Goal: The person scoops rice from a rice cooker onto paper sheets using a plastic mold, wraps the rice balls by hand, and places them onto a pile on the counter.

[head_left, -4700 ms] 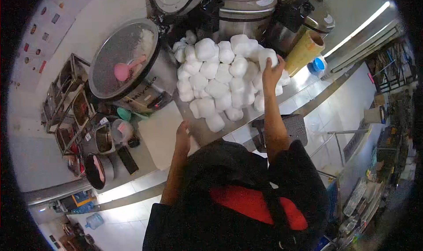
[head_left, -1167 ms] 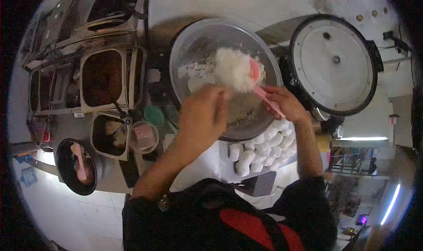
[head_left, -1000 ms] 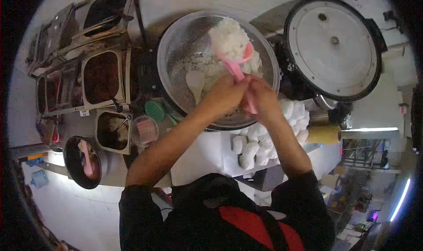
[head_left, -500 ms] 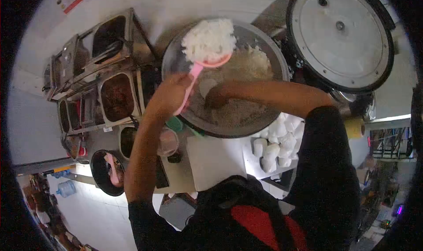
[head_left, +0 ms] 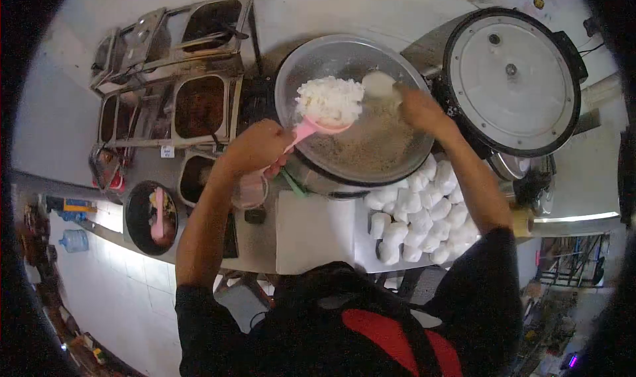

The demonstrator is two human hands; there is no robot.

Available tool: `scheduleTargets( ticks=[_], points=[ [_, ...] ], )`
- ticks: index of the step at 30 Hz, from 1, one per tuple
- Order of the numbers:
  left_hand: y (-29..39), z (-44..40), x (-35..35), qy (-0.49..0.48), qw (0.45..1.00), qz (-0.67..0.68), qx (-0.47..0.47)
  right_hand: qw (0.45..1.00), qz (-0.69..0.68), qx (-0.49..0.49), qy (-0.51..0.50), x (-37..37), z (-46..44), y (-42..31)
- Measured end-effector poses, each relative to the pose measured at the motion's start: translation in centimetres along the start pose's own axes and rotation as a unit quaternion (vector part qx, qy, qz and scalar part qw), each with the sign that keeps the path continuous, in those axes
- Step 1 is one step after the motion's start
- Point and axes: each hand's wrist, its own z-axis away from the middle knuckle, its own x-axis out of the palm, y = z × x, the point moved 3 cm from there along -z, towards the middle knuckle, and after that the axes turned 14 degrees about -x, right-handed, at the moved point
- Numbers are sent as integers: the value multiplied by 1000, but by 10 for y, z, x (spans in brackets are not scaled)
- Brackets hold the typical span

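My left hand point(head_left: 262, 145) is closed round the handle of a pink scoop point(head_left: 306, 129), which carries a heap of white rice point(head_left: 329, 101) over the left part of a large round cooker pot point(head_left: 348, 173). Inside the pot's right side, my right hand point(head_left: 419, 109) is blurred, with its fingers closed near a pale paddle point(head_left: 379, 84). The paddle's head shows, but its handle is hidden by the hand. Grains are stuck across the pot's bottom.
The round lid point(head_left: 511, 86) stands open at the right. Several white wrapped bundles point(head_left: 421, 211) are piled before the pot, beside white paper sheets point(head_left: 315, 235). Metal food trays point(head_left: 199, 105) stand at the left, near a black bowl point(head_left: 151, 218) with a pink spoon.
The pink scoop passed from my right hand to my left and now carries its rice over the pot's left side. My right hand and the paddle have moved to the pot's right side.
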Motion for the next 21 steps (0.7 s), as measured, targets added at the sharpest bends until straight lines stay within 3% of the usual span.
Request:
scheduleTargets(
  ticks=[2, 4, 7, 11, 14, 15, 18, 21],
  points=[
    [-1, -3, 5, 24, 999, -49, 7, 988, -76, -6, 132, -32, 25, -22],
    [1, -6, 10, 57, 995, -84, 15, 967, -200, 30, 155, -67, 37, -78],
    [12, -3, 16, 94, 987, -129, 4, 985, -105, 62, 122, -13, 32, -135],
    [23, -16, 10, 96, 978, -178, -46, 991, -86, 93, 36, -6, 36, -129],
    [31, -11, 10, 94, 961, -261, -3, 966, -203, -16, 162, -36, 53, -90],
    [31, -16, 12, 100, 954, -281, 6, 944, -304, 23, 124, -57, 61, -103],
    [30, -24, 17, 131, 931, -339, 12, 960, -263, 28, 87, -73, 57, -160],
    [34, -20, 25, 163, 901, -402, 10, 969, -215, 23, 117, -44, 30, -145]
  ],
)
